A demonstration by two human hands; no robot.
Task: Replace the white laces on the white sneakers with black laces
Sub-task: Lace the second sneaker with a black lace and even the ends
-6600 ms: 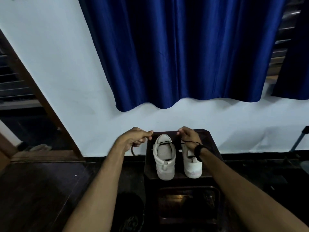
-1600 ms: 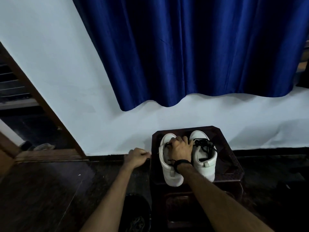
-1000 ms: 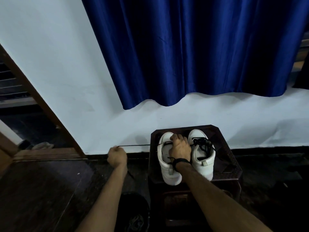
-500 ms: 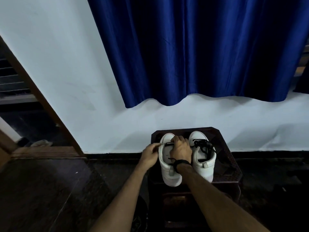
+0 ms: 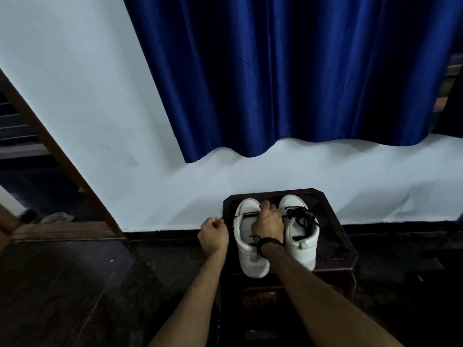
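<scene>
At lower centre of the frame, the left sneaker is pressed onto the dark tabletop by the curled right hand. A black lace is pinched by the left hand just beside it.

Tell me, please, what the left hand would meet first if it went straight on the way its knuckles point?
Probably the white wall behind the stool: the left hand points past the stool's edge, though depth is unclear.
</scene>
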